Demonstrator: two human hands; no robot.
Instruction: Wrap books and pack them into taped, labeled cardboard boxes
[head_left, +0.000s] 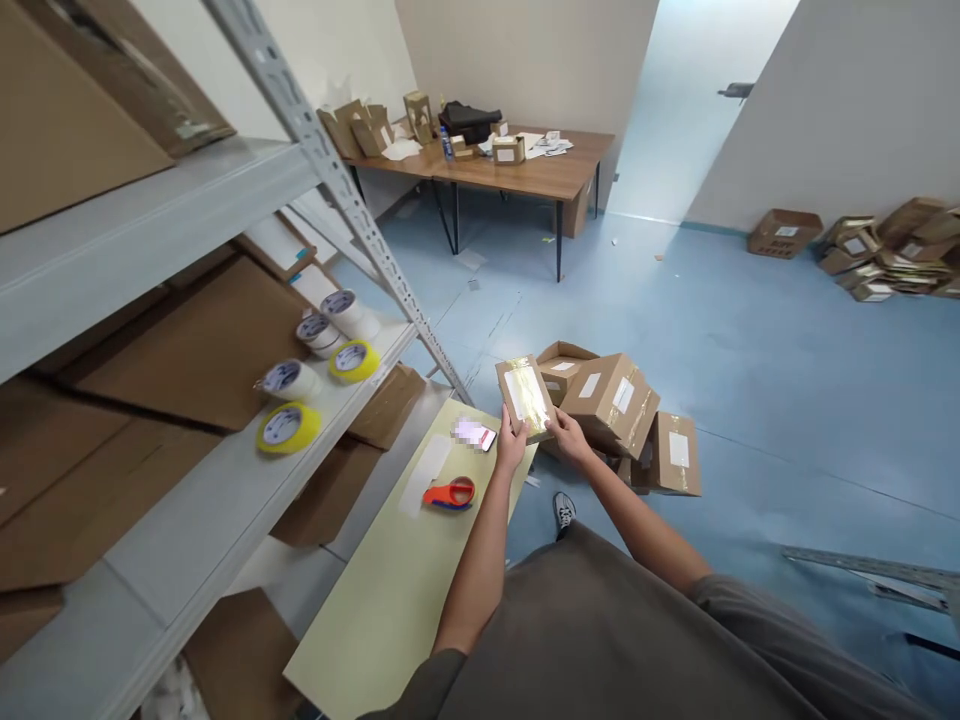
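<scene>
Between both hands I hold a small taped cardboard box [529, 398] with a white label on its upper face. My left hand [511, 440] grips its near left corner, and my right hand [568, 436] has hold of the near right corner. The box is tilted above the far end of a pale yellow table [375, 590]. On that table, left of my forearm, lie a phone [480, 436] with its screen lit and an orange tape dispenser [451, 493]. Beyond the box, larger labelled cartons [613, 400] are heaped on the floor.
A metal shelf [161, 590] at left carries cardboard boxes, white tape rolls [350, 312] and yellow tape rolls [289, 428]. Its slotted upright [352, 220] stands near the table. Farther off are a brown desk [517, 180] with boxes and papers, and stacked boxes [885, 255] by the right wall.
</scene>
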